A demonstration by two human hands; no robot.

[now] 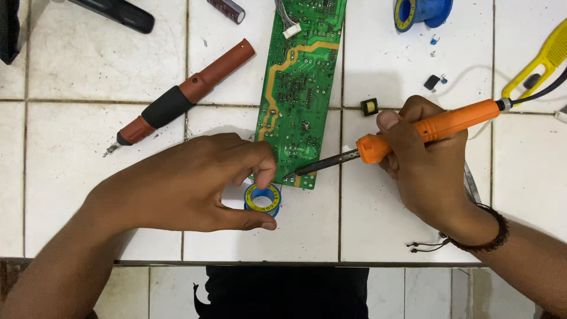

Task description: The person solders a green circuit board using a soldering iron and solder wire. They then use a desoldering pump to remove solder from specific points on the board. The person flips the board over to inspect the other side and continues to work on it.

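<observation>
At frame centre, the left hand (195, 180) pinches a blue solder spool (263, 199) while the right hand (428, 159) grips an orange soldering iron (425, 130), its tip on the green circuit board (298, 88).

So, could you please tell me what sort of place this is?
Probably an electronics repair bench on a white tiled surface: the right hand holds a soldering iron to a green circuit board.

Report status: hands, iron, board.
Right hand grips orange soldering iron, tip at the green board lower edge. Left hand holds blue solder spool by the board. Red tool lies apart, left.
</observation>
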